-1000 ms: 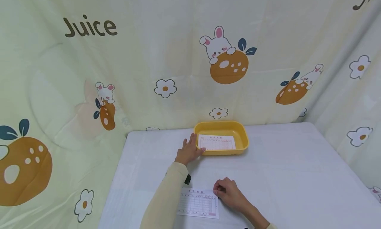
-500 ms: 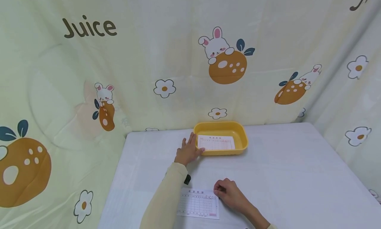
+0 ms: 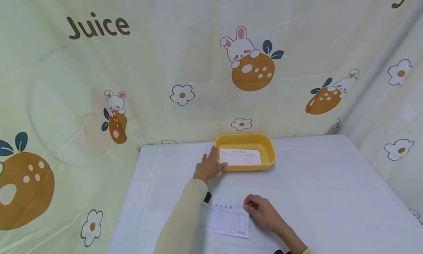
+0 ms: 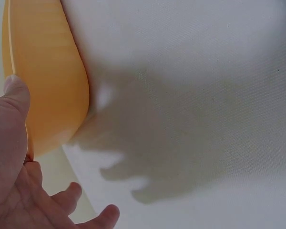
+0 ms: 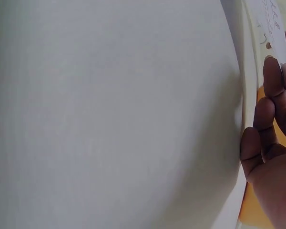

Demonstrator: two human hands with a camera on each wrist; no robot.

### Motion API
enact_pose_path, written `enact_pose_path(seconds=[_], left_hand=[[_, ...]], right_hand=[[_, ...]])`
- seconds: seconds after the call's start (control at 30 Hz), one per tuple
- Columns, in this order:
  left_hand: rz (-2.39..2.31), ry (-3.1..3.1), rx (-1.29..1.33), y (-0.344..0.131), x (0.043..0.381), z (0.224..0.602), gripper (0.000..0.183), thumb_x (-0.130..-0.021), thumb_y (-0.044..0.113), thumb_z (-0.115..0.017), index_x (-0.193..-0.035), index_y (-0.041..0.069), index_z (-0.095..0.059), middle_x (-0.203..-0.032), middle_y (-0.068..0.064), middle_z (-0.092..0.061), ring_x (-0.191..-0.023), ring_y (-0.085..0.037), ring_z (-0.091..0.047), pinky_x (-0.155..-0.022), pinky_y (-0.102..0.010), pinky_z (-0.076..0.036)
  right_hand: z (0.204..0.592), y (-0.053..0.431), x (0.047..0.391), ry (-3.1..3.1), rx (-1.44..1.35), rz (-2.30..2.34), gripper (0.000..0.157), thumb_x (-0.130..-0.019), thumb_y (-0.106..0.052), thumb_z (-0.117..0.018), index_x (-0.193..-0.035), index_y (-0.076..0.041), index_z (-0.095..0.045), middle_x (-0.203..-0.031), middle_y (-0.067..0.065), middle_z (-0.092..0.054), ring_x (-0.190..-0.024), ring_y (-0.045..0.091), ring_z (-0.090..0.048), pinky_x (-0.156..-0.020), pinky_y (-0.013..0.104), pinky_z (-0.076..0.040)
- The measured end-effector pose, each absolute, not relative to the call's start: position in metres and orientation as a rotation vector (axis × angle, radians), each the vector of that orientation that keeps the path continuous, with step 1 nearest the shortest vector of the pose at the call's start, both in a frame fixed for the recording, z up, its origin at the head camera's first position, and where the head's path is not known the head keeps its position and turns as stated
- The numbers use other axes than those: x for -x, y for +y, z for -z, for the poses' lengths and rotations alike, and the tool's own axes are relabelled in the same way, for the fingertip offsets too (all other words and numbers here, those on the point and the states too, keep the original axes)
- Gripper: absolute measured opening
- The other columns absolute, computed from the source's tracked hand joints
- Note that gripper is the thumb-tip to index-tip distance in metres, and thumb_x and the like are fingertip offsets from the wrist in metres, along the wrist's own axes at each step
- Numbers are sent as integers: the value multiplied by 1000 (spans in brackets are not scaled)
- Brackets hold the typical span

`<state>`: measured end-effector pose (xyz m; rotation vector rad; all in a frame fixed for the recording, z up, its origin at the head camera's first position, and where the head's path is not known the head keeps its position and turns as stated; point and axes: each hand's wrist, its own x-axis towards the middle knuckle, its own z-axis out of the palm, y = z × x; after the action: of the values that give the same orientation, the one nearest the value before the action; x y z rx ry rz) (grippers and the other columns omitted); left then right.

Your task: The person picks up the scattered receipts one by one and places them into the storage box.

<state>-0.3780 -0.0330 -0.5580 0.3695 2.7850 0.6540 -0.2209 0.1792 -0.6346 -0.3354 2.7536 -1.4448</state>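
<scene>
At the back of the table stands a yellow plastic tray (image 3: 267, 148) with a white printed form slip (image 3: 240, 157) inside. My left hand (image 3: 207, 168) touches the tray's left end, its fingers spread and its thumb at the front rim. The left wrist view has the thumb (image 4: 18, 93) on the tray rim (image 4: 12, 43), with two fingers standing off from it. Nearer me, my right hand (image 3: 264, 213) pinches the upper right corner of a second form slip (image 3: 226, 220). My left sleeve covers that slip's left part. Its corner (image 5: 272, 21) shows raised in the right wrist view.
A white cloth covers the table (image 3: 317, 195). Behind it and along both sides hangs a cream curtain (image 3: 205, 55) printed with rabbits, oranges and flowers; the tray stands close to it. A small black object (image 3: 207, 197) sits by my left wrist.
My right hand has moved slightly right and away from me, drawing the near slip with it; the slip now lies more slanted. The left hand and tray have stayed in place.
</scene>
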Motion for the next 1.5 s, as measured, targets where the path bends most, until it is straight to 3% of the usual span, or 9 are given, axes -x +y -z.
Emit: enact_pose_path(seconds=[0.4, 0.87, 1.5], left_hand=[[-665, 2769, -358, -36, 380, 558, 86, -107, 54, -60, -174, 18, -18, -180, 3, -10, -159, -41, -26, -117, -69, -35], [-668, 2767, -363, -37, 384, 562, 86, -108, 53, -60, -174, 19, -17, -180, 3, -9, -159, -41, -26, -117, -69, -35], [-673, 2745, -348, -36, 386, 556, 87, -108, 52, -61, -174, 18, -16, -180, 2, -10, -159, -41, -27, -119, -69, -33]], right_hand=[[625, 195, 221, 2798, 303, 1430, 16, -100, 1, -72, -97, -14, -68, -87, -7, -61, -84, 10, -57, -75, 27, -52], [608, 224, 223, 2838, 57, 1348, 11, -100, 1, -70, -100, -10, -69, -89, -3, -62, -88, 17, -57, -79, 27, -52], [588, 279, 224, 2972, 23, 1261, 4, -102, -2, -69, -106, -2, -68, -90, 0, -62, -85, 18, -56, -73, 25, -50]])
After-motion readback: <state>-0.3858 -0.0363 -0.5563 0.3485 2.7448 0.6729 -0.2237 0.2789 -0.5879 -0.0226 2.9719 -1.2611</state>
